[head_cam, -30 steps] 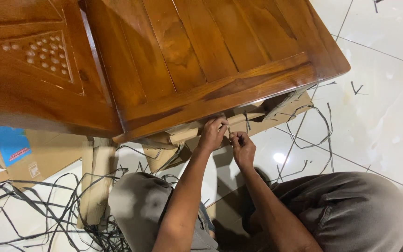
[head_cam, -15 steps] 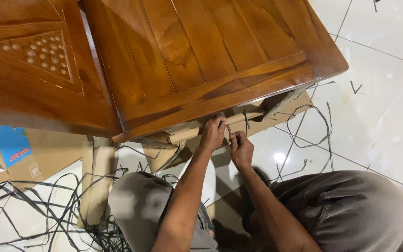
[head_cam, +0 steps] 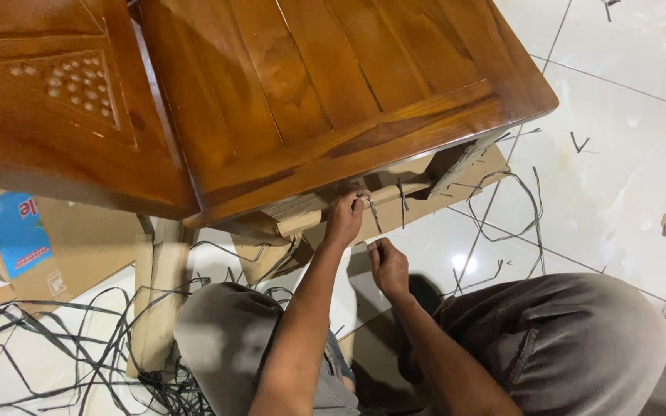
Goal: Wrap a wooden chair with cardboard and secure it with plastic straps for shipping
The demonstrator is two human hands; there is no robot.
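**Hands at the strap under the wooden panel edge**

The varnished wooden panel [head_cam: 333, 100] lies flat and raised off the tiled floor [head_cam: 626, 169], resting on a cardboard-wrapped block [head_cam: 395, 196] under its near edge. A second carved panel [head_cam: 55, 115] adjoins it on the side away from the bare tiles.

The left hand [head_cam: 346, 218] sits directly below the panel's near edge, fingers curled closed against the wrapped block and pinching a dark packing strap [head_cam: 374, 216] where it crosses the cardboard. The right hand [head_cam: 388, 266] is lower and nearer the person, apart from the left hand, fingers bunched closed; it appears to pinch the free end of the same strap, though the contact is too small to confirm.

The panel's overhang hides most of the block and the upper run of the strap. Loose cut straps [head_cam: 48, 339] lie tangled on the floor beyond the carved panel's near edge; another loop [head_cam: 514, 208] curls by the panel's corner. A flattened cardboard sheet [head_cam: 79, 254] with a blue label lies under the carved panel. The person's knees [head_cam: 225, 331] flank both forearms.
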